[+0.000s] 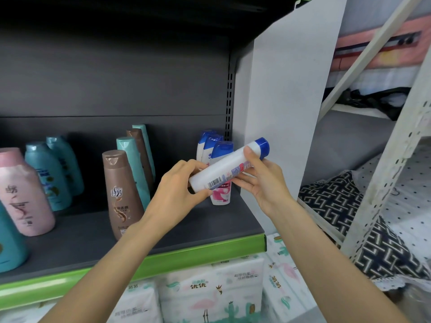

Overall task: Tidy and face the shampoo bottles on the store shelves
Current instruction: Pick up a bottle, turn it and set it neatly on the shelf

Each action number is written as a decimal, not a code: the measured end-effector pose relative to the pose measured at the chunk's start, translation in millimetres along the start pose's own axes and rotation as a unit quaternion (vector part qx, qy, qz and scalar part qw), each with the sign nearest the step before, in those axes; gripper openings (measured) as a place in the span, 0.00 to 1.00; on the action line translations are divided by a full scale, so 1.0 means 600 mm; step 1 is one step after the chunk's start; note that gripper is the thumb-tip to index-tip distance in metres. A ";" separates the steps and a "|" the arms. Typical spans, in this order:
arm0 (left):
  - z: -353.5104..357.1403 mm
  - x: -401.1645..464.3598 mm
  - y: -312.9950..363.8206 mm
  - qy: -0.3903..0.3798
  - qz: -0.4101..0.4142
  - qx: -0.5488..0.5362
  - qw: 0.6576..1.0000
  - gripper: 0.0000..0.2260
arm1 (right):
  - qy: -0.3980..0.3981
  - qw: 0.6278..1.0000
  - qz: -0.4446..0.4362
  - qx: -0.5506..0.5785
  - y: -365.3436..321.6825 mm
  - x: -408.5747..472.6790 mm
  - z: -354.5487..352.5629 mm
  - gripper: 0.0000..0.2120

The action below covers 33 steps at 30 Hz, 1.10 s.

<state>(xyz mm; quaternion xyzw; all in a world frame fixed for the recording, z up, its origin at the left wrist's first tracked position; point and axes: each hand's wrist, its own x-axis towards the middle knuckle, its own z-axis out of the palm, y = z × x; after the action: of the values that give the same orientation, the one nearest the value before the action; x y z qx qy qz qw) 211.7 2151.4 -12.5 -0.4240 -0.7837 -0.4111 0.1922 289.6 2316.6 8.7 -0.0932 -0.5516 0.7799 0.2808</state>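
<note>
Your left hand [180, 185] curls round the base of a white bottle [229, 167], your right hand [261, 180] pinching near its blue cap, tilted above the shelf [163, 231] before the standing bottles [217, 150].

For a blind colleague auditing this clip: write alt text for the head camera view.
Two hands hold a white shampoo bottle with a blue cap tilted in front of a dark store shelf, the left hand at its base and the right hand near its cap. Behind it stand matching white bottles; brown, teal and pink bottles stand to the left.
</note>
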 end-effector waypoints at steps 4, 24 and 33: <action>0.003 0.001 0.000 -0.052 -0.072 -0.106 0.990 0.16 | -0.011 0.996 -0.051 -0.078 -0.010 -0.002 -0.002 0.14; 0.014 0.025 0.014 -0.176 -0.132 -0.235 0.947 0.21 | -0.161 0.982 0.008 -0.098 -0.021 0.016 -0.005 0.11; 0.043 0.038 0.011 -0.068 -0.107 -0.171 0.977 0.18 | -0.015 0.959 -0.123 -0.254 0.008 0.041 0.012 0.14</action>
<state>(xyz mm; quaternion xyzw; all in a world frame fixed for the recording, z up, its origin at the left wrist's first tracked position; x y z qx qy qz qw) 205.2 2185.8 -9.6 -0.3912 -0.7539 -0.5276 0.0175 264.8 2323.0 11.0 -0.0807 -0.7427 0.5749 0.3337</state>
